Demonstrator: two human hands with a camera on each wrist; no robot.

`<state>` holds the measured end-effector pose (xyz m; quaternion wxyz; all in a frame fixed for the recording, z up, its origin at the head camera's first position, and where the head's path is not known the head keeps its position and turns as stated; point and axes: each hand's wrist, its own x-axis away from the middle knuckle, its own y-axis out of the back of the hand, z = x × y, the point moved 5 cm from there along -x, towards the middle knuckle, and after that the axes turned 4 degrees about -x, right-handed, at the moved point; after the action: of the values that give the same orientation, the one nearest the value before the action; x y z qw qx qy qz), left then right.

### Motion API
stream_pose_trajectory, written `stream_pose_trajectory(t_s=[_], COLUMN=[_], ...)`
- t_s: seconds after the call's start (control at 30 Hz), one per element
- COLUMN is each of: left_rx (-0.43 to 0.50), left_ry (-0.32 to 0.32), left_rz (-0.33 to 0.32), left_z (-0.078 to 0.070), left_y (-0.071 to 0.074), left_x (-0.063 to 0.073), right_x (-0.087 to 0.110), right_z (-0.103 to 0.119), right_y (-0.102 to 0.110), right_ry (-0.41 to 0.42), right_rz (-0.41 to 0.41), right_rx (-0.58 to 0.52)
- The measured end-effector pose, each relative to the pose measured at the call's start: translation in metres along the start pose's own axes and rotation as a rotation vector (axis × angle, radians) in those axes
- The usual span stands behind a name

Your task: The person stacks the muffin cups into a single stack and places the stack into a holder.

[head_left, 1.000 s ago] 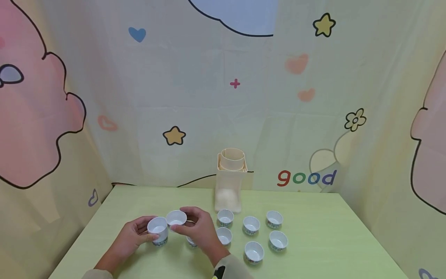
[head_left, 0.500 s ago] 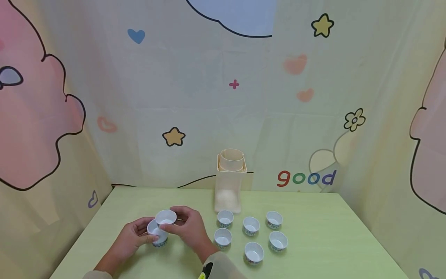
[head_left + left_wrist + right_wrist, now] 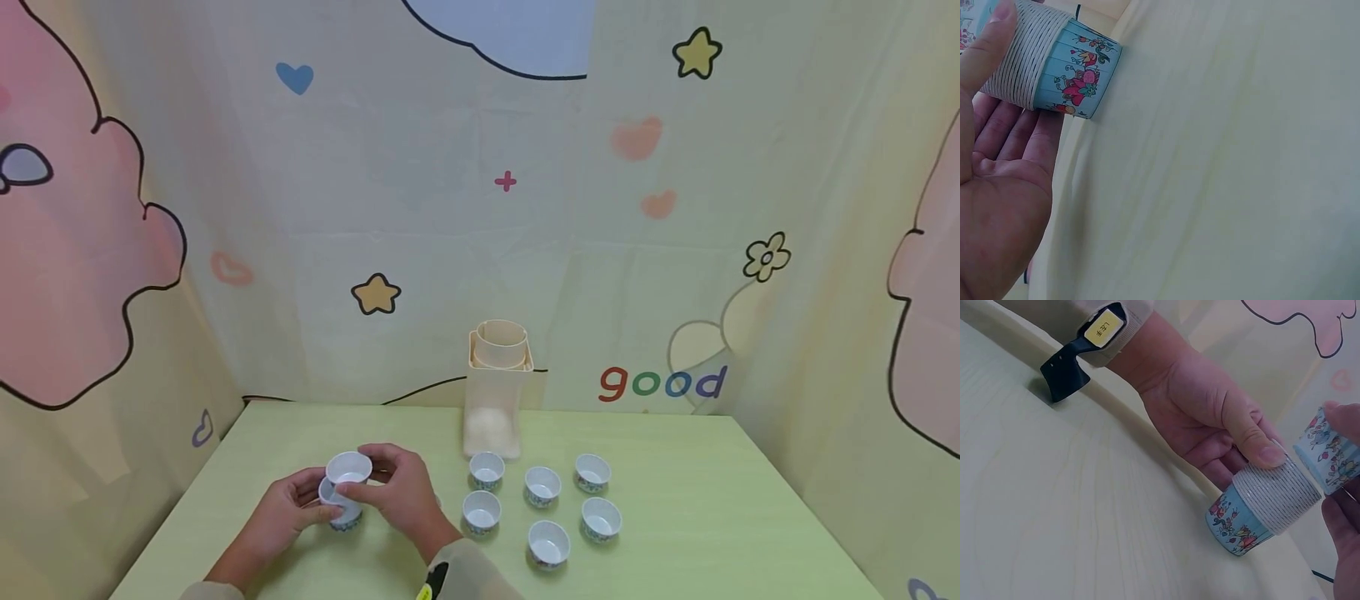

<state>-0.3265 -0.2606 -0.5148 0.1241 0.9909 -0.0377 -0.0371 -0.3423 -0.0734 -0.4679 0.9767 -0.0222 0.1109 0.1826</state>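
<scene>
My left hand (image 3: 288,502) grips a stack of nested paper baking cups (image 3: 1032,56), thumb on one side and fingers on the other. White rolled rims line up along the stack, and its lowest cup shows a light blue wall with red flowers. Between thumb and fingers, my right hand (image 3: 405,492) holds a single matching cup (image 3: 348,468) by its side. In the head view that cup overlaps the stack's mouth from above. The right wrist view shows the single cup (image 3: 1329,453) tilted at the stack's open end, with a narrow gap between them.
Several more cups (image 3: 549,544) stand upright on the pale green table (image 3: 675,500) to the right. One is mostly hidden behind my right hand. A beige stand (image 3: 491,417) with a round tube on top is at the back. Printed cloth (image 3: 450,208) hangs behind and at both sides.
My right hand has moved left with the single cup, from beside the stack to over its mouth. My left hand stays in place with the stack.
</scene>
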Motion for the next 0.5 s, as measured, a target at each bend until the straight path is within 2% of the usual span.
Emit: stream_pose_trajectory(t_s=[0.27, 0.5], left_rx=[0.043, 0.027], left_ry=[-0.05, -0.03], left_rz=[0.039, 0.032], left_z=[-0.0022, -0.0002], left_y=[-0.0008, 0.0006], left_x=[0.0008, -0.0002], right_x=[-0.0002, -0.0021], right_z=[-0.0036, -0.0038], right_y=[-0.0048, -0.0068], right_ry=[-0.02, -0.024], right_rz=[0.011, 0.02], right_rx=[-0.003, 0.005])
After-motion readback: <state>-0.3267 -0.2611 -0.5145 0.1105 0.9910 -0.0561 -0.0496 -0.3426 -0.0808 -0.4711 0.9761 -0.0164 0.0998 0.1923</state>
